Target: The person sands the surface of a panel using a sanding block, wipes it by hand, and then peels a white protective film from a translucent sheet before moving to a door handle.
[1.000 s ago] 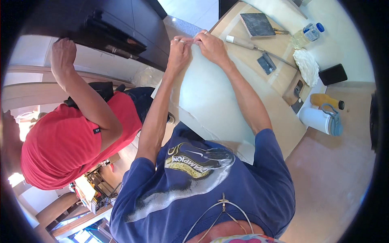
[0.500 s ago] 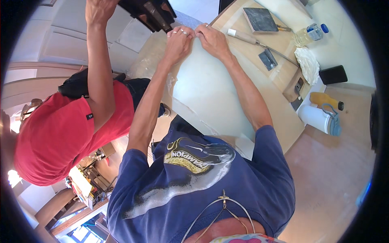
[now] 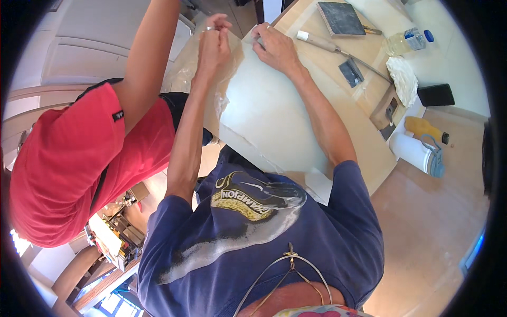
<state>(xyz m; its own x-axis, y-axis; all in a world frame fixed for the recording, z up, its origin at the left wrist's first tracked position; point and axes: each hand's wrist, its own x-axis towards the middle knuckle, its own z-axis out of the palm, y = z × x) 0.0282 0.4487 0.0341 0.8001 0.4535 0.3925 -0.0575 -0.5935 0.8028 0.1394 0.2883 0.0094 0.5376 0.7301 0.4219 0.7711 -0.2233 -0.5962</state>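
A pale, whitish sheet point(image 3: 269, 111) lies over the work board in front of me. At its far end my right hand point(image 3: 277, 50) bends over the edge, fingers curled together. A bit of grey shows between its thumb and fingers, too small to name. My left hand point(image 3: 214, 47) is off to the left, above the wooden margin beside the sheet. Its fingers are slightly blurred and loosely apart, and nothing shows in them. Clear crinkled film point(image 3: 193, 66) lies by the left forearm.
Right of the sheet lie a wooden-handled long-bladed tool point(image 3: 322, 42), a dark block point(image 3: 340, 20), a small dark plate point(image 3: 350, 73), a capped bottle point(image 3: 404, 42), crumpled white cloth point(image 3: 402, 82), a phone point(image 3: 435, 95) and a white flask point(image 3: 414, 153). A person in red point(image 3: 79, 164) stands close on my left.
My left hand has parted from the right and moved left. The dark slotted object by the other person has left the view, and that person has shifted, the arm now further right.
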